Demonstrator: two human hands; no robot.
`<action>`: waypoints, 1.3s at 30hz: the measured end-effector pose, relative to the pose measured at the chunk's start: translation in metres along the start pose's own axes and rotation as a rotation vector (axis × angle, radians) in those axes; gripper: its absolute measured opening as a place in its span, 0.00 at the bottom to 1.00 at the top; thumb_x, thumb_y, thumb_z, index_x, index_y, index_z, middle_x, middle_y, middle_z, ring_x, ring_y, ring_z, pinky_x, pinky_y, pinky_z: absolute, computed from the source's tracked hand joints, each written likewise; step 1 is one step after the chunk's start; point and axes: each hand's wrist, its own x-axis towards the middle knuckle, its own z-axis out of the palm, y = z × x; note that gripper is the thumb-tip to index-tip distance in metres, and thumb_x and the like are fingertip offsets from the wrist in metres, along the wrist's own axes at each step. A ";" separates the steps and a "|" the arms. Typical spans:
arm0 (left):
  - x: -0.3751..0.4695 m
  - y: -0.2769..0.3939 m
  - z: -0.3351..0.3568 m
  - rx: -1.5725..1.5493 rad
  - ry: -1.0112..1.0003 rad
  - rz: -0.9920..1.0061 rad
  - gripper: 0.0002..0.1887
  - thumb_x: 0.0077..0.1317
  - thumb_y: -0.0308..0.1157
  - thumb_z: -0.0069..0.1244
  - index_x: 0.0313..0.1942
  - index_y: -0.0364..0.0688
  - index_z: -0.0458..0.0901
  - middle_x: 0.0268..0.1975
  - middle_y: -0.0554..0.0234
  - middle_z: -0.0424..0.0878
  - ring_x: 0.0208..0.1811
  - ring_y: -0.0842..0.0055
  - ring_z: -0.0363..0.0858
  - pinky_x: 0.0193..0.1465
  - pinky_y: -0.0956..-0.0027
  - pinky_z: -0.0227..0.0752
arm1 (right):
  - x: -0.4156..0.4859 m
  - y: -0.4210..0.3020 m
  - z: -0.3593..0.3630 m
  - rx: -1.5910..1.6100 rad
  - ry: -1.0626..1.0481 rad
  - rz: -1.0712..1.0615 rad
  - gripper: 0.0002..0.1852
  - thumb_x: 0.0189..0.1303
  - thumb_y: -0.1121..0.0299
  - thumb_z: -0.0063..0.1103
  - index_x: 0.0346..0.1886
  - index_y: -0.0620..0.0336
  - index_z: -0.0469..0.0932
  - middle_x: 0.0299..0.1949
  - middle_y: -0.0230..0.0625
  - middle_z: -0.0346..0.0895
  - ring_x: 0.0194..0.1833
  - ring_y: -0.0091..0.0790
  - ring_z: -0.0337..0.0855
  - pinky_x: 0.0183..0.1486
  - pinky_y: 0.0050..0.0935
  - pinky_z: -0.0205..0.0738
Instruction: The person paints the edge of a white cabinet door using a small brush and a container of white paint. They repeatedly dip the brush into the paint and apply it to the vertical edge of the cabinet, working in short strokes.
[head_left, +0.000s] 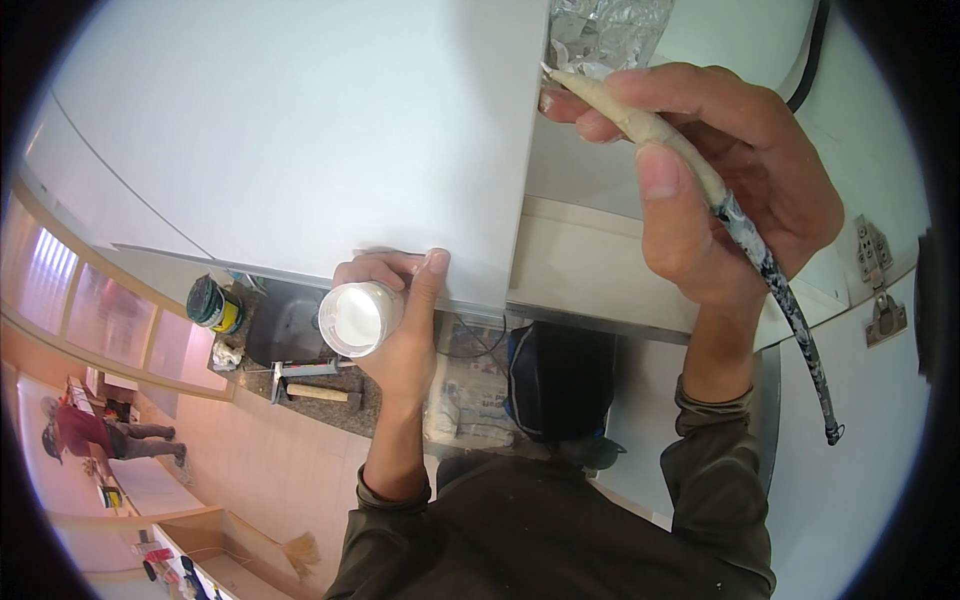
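My right hand (757, 157) grips a slim artist's paintbrush (667, 146) between thumb and fingers. Pale tape wraps its front part, and its dark handle is spattered with white. The white brush tip is at the vertical edge of a white cabinet panel (322, 127). Two fingertips reach towards that edge below the tip. Lower down, my left hand (409, 337) holds a small clear plastic cup (352, 319) of white paint-like liquid, its thumb and some fingers against the panel's lower part. Crumpled clear plastic (611, 34) sits inside the open cabinet behind the brush.
Under the panel, a stone counter (300, 416) carries a sink (281, 319), a caulking gun (307, 367), a hammer (322, 394) and a green-lidded tub (214, 304). A black bag (562, 379) stands nearby. Metal hinges (874, 251) join the open door at right. Another person (105, 435) works across the room.
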 end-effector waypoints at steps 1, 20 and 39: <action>0.000 0.000 0.000 0.006 -0.002 0.007 0.18 0.58 0.23 0.66 0.31 0.42 0.68 0.31 0.64 0.78 0.34 0.80 0.75 0.40 0.75 0.70 | 0.000 0.000 0.000 -0.003 0.001 0.001 0.12 0.67 0.77 0.52 0.50 0.75 0.75 0.35 0.51 0.85 0.40 0.41 0.89 0.48 0.38 0.86; 0.000 0.000 0.001 -0.011 0.014 -0.014 0.19 0.58 0.24 0.66 0.31 0.43 0.67 0.31 0.64 0.78 0.35 0.81 0.74 0.41 0.75 0.69 | -0.001 0.000 0.000 0.009 0.017 0.017 0.12 0.65 0.77 0.53 0.49 0.73 0.76 0.35 0.50 0.84 0.39 0.39 0.89 0.48 0.36 0.86; 0.000 -0.001 0.001 0.006 0.016 -0.010 0.18 0.57 0.24 0.67 0.31 0.43 0.68 0.31 0.65 0.78 0.35 0.81 0.73 0.41 0.75 0.69 | -0.001 -0.003 0.000 -0.006 -0.016 0.022 0.12 0.63 0.79 0.53 0.48 0.72 0.77 0.36 0.48 0.84 0.39 0.36 0.88 0.47 0.31 0.84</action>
